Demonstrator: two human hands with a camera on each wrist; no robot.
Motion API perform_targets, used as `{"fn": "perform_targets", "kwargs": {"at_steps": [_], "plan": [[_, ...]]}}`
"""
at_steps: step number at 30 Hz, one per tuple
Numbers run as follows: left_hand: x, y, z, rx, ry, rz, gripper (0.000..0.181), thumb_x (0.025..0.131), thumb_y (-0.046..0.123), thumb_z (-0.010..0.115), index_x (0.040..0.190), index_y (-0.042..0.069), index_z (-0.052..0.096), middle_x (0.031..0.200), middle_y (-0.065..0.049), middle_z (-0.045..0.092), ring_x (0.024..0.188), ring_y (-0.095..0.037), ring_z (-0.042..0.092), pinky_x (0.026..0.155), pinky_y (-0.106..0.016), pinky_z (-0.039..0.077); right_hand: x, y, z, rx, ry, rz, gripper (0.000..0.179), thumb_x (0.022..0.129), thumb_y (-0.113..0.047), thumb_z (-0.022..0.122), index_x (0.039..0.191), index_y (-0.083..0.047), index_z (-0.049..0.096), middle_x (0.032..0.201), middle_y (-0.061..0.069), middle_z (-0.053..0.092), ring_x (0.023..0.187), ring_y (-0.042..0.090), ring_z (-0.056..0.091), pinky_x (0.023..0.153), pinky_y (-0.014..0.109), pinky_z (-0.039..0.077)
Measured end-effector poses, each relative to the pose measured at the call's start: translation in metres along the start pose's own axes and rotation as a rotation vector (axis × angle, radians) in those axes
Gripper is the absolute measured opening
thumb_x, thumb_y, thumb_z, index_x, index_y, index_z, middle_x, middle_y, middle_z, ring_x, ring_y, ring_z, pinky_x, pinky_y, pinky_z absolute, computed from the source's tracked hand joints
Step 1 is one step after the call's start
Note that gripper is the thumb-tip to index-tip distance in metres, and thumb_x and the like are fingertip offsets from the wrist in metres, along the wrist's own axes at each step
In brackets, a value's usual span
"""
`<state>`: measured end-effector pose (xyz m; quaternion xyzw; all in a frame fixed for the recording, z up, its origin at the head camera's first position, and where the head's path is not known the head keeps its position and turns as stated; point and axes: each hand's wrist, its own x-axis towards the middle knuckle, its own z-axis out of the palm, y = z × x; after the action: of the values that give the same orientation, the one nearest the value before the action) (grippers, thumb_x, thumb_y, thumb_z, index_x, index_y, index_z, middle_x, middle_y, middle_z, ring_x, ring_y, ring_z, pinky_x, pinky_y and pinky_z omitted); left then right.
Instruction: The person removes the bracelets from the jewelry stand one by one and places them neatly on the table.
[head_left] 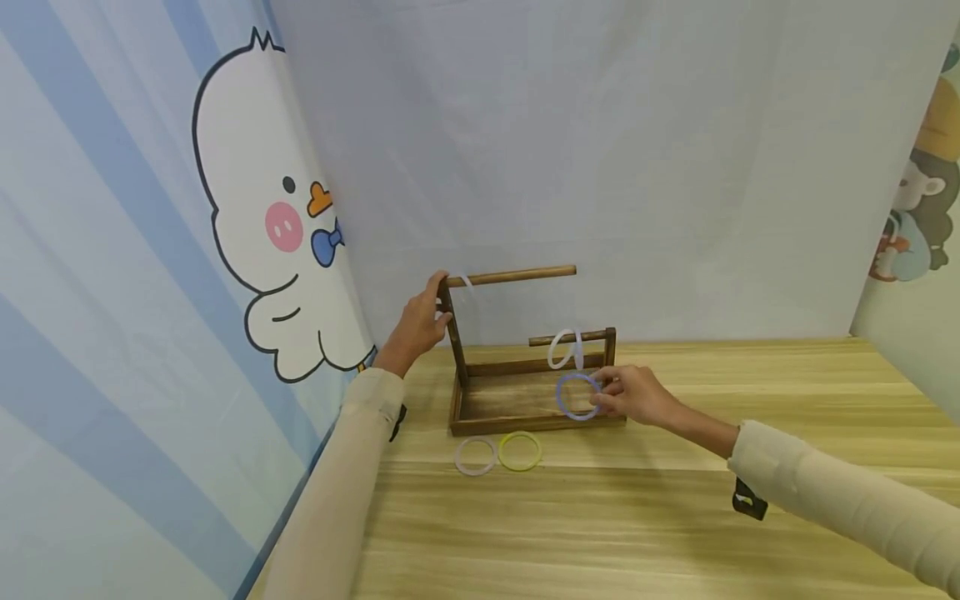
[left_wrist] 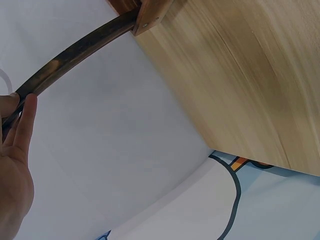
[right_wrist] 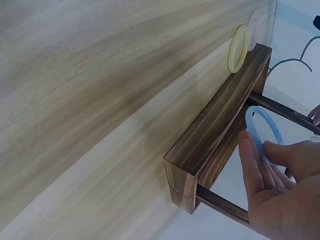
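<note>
A dark wooden rack (head_left: 457, 392) with a tray base and two bars at different heights stands on the table. My left hand (head_left: 420, 325) grips the top of its tall post, thumb and fingers on either side of the wood in the left wrist view. Between thumb and fingertips, my right hand (head_left: 633, 395) pinches a blue bangle (right_wrist: 256, 131), held up in front of the rack's right side. A whitish bangle (head_left: 554, 353) and a pale purple one (head_left: 578, 350) hang on the short lower bar (head_left: 538, 342). Another whitish bangle (head_left: 467, 282) hangs on the upper bar (head_left: 525, 275), near the left hand.
On the table (head_left: 600, 533), in front of the rack, lie a pale pinkish bangle (head_left: 458, 465) and a yellow bangle (head_left: 520, 469). Behind the rack hangs a plain grey-white cloth (head_left: 600, 167). A blue striped cloth with a cartoon bird (head_left: 240, 167) borders the left.
</note>
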<state>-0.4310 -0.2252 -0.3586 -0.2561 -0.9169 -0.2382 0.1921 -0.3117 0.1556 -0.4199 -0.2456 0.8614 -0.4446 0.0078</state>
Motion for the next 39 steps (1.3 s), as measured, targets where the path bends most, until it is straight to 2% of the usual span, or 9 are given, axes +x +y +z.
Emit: {"fn": "perform_targets", "kwargs": {"at_steps": [7, 12, 19, 23, 31, 39], "plan": [[-0.001, 0.001, -0.001, -0.002, 0.004, 0.008, 0.073, 0.099, -0.005, 0.066, 0.158, 0.002, 0.025, 0.127, -0.026, 0.062, 0.11, -0.04, 0.07, 0.091, -0.045, 0.061, -0.003, 0.006, 0.007, 0.005, -0.027, -0.022, 0.032, 0.095, 0.003, 0.072, 0.122, 0.018, 0.063, 0.09, 0.023, 0.076, 0.08, 0.04, 0.076, 0.068, 0.041, 0.066], [-0.001, 0.003, -0.002, -0.003, -0.003, 0.004, 0.073, 0.099, -0.004, 0.065, 0.159, 0.002, 0.024, 0.128, -0.026, 0.061, 0.112, -0.04, 0.069, 0.092, -0.045, 0.061, -0.006, 0.009, 0.01, 0.047, -0.072, -0.02, 0.04, 0.096, 0.005, 0.069, 0.131, 0.02, 0.056, 0.095, 0.028, 0.075, 0.082, 0.043, 0.076, 0.072, 0.043, 0.066], [-0.001, 0.005, -0.004, -0.012, -0.008, -0.012, 0.073, 0.099, -0.005, 0.065, 0.159, 0.004, 0.024, 0.129, -0.026, 0.061, 0.112, -0.039, 0.069, 0.093, -0.044, 0.061, -0.01, 0.013, 0.015, 0.023, -0.121, -0.06, 0.047, 0.096, 0.008, 0.067, 0.139, 0.019, 0.05, 0.097, 0.029, 0.075, 0.078, 0.038, 0.077, 0.068, 0.039, 0.066], [-0.001, 0.004, -0.003, -0.012, -0.008, -0.012, 0.073, 0.099, -0.004, 0.065, 0.159, 0.004, 0.024, 0.129, -0.026, 0.061, 0.112, -0.039, 0.069, 0.093, -0.044, 0.061, -0.01, 0.015, 0.02, 0.021, -0.13, -0.056, 0.047, 0.096, 0.008, 0.068, 0.139, 0.017, 0.051, 0.097, 0.03, 0.074, 0.077, 0.035, 0.077, 0.066, 0.034, 0.066], [-0.001, 0.003, -0.001, -0.015, -0.009, -0.023, 0.073, 0.1, -0.003, 0.065, 0.16, 0.005, 0.023, 0.13, -0.026, 0.061, 0.113, -0.039, 0.069, 0.093, -0.045, 0.061, -0.013, 0.019, 0.028, 0.058, -0.148, -0.056, 0.048, 0.096, 0.007, 0.068, 0.139, 0.018, 0.051, 0.095, 0.029, 0.075, 0.074, 0.037, 0.077, 0.066, 0.04, 0.066], [-0.001, 0.002, -0.002, -0.019, -0.003, -0.018, 0.073, 0.1, -0.003, 0.065, 0.16, 0.004, 0.024, 0.129, -0.026, 0.062, 0.112, -0.039, 0.069, 0.092, -0.046, 0.061, -0.014, 0.021, 0.039, 0.136, -0.161, -0.015, 0.048, 0.095, 0.009, 0.068, 0.139, 0.019, 0.051, 0.096, 0.032, 0.073, 0.075, 0.038, 0.077, 0.064, 0.04, 0.066]]}}
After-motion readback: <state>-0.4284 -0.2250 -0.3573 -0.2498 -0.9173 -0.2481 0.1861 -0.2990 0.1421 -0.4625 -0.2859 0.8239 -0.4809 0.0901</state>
